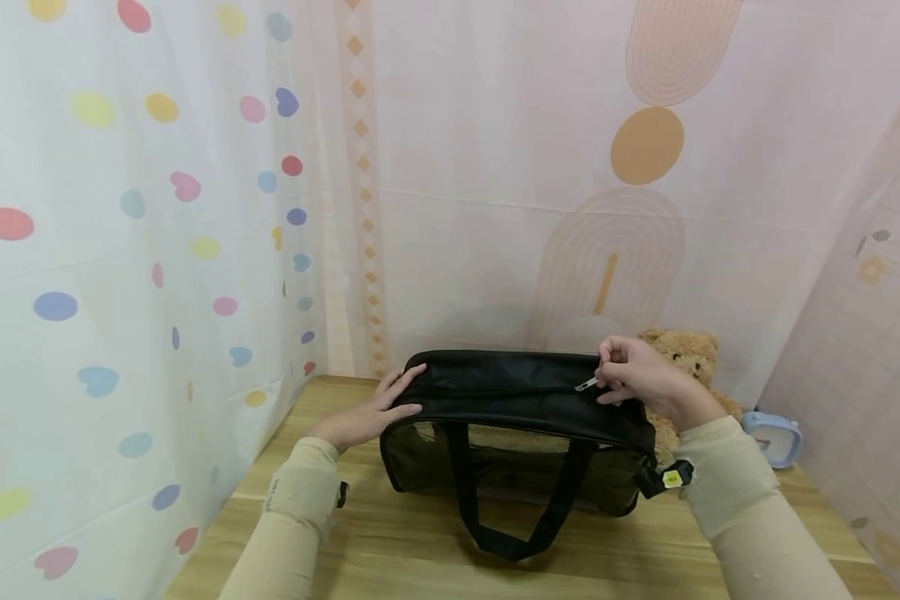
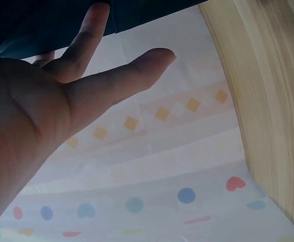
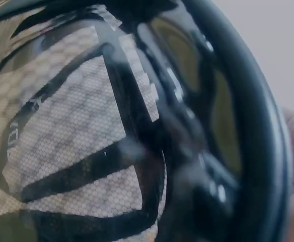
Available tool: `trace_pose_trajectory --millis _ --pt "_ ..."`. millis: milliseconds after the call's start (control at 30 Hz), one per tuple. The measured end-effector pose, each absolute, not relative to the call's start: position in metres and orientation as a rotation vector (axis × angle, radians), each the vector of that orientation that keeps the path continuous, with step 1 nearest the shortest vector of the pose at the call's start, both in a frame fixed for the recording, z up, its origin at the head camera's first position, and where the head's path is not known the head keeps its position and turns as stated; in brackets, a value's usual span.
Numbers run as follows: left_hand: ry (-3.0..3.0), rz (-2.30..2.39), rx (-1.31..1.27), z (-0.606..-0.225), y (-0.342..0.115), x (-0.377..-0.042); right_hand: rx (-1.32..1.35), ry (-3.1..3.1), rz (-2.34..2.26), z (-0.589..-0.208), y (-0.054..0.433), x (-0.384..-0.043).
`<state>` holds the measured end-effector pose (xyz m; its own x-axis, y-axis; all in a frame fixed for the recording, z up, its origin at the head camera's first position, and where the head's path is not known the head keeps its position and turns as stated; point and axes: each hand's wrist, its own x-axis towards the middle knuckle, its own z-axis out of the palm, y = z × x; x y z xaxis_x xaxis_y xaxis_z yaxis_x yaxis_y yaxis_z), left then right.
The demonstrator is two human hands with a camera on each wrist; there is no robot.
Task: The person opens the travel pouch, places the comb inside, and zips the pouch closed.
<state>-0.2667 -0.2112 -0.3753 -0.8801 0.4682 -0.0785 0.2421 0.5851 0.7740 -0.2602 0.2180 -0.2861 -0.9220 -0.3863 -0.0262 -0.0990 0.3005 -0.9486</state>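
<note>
A black bag [image 1: 517, 408] with clear side panels and mesh stands on the wooden table, its front strap handle [image 1: 513, 542] hanging down onto the tabletop. My left hand [image 1: 375, 414] rests with extended fingers on the bag's top left end; in the left wrist view the thumb and a finger of the left hand [image 2: 51, 96] show beside the dark fabric. At the top right, my right hand [image 1: 641, 375] pinches a metal zipper pull [image 1: 587, 384] between thumb and finger. The right wrist view is filled by the bag's clear panel [image 3: 76, 116], with only a sliver of hand at its right edge.
Behind the right hand sits a tan teddy bear [image 1: 686, 350], partly hidden by the hand and bag. A light blue clock [image 1: 774, 439] stands to its right. Patterned curtains [image 1: 457, 250] enclose the wooden table [image 1: 390, 550] at the back and sides.
</note>
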Motion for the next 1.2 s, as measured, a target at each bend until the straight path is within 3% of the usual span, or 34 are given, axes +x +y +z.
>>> trace_pose_trajectory --millis 1200 --pt "2.501 1.198 0.551 -0.373 -0.215 -0.264 -0.5 2.185 -1.899 -0.307 0.277 -0.251"
